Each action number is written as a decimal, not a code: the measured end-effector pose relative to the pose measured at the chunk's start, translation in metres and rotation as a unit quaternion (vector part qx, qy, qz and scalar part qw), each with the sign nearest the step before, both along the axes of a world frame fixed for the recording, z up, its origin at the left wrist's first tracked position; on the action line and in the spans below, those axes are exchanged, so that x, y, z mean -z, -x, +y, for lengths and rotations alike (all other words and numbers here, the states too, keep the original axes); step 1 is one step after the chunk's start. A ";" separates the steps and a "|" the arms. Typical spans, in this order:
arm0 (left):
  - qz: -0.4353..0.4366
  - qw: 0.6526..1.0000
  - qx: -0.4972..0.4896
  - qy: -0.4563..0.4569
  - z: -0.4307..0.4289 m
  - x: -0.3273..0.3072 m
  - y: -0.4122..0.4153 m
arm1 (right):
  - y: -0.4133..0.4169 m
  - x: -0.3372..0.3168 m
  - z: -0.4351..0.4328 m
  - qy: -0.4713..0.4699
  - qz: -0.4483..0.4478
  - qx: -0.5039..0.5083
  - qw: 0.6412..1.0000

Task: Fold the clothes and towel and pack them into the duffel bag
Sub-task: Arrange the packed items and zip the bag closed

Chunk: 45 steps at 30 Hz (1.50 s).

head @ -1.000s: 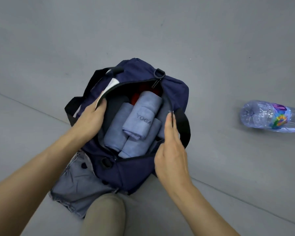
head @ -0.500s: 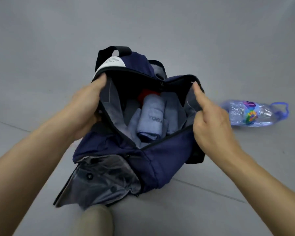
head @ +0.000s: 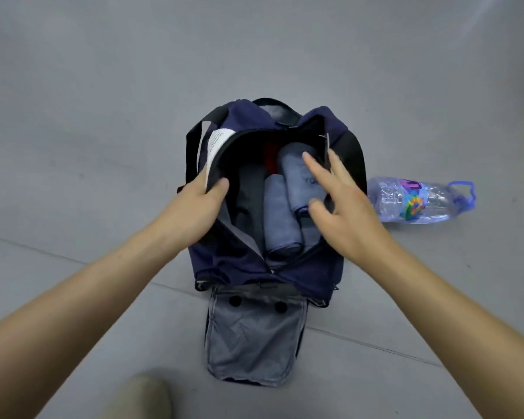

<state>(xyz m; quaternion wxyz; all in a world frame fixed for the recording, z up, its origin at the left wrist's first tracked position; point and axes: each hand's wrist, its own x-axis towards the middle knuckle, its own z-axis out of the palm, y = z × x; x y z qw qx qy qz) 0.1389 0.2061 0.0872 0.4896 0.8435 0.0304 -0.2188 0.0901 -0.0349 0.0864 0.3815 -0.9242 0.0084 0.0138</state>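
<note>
Gripping left hand (head: 195, 204): I clasp the left rim of the duffel bag (head: 303, 276)
Right hand (head: 344, 210): fingers spread, grasping nothing, above the bag's right rim
Rolled towel (head: 294, 184): inside the bag, beneath my right fingers
Water bottle (head: 418, 202): lying right of the bag

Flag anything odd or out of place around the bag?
Two things. A bottle lies on its side on the floor right of the bag, apart from it. The bag's end flap lies open toward the camera, grey lining up. The rolls inside look tidy.
</note>
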 end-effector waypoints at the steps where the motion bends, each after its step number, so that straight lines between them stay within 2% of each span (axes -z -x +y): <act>1: -0.007 1.000 0.026 -0.003 -0.001 0.003 0.004 | 0.006 0.006 0.002 0.008 0.001 -0.026 1.000; 3: -0.016 0.998 0.058 -0.032 -0.003 0.009 0.012 | 0.015 0.012 0.003 0.003 0.028 -0.066 0.997; 5: -0.028 0.995 0.077 -0.060 0.001 0.013 0.016 | 0.021 0.007 -0.001 -0.071 0.066 -0.053 0.994; 8: -0.082 0.988 0.092 -0.091 0.011 0.025 0.022 | 0.019 -0.004 -0.031 -0.209 0.040 0.091 0.973; 11: -0.121 0.983 0.076 -0.115 0.002 0.028 0.030 | 0.014 0.007 -0.083 -0.178 0.058 0.262 0.947; 13: -0.157 0.977 0.070 -0.124 -0.009 0.022 0.037 | 0.010 0.027 -0.118 -0.212 0.124 0.377 0.893; 15: -0.192 0.970 0.079 -0.128 -0.018 0.015 0.044 | 0.003 0.044 -0.144 -0.291 0.173 0.471 0.814; 19: -0.247 0.957 0.090 -0.121 -0.035 0.005 0.053 | -0.016 0.069 -0.168 -0.365 0.212 0.553 0.718; 25: -0.288 0.950 0.116 -0.041 -0.069 -0.006 0.065 | -0.049 0.101 -0.199 -0.408 0.165 0.607 0.661; 30: -0.271 0.954 0.130 -0.010 -0.093 -0.014 0.063 | -0.041 0.100 -0.209 -0.483 0.176 0.530 0.674; 32: -0.268 0.955 0.126 0.010 -0.106 -0.020 0.062 | -0.032 0.094 -0.209 -0.469 0.151 0.526 0.694; 37: -0.216 0.966 0.142 0.032 -0.141 -0.036 0.061 | 0.001 0.044 -0.212 -0.376 0.079 0.476 0.791; 42: -0.140 0.968 0.206 0.031 -0.156 -0.098 0.055 | 0.048 -0.068 -0.195 -0.299 0.022 0.319 0.899; 45: -0.131 0.963 0.227 0.064 -0.147 -0.157 0.056 | 0.073 -0.145 -0.158 -0.292 -0.003 0.235 0.927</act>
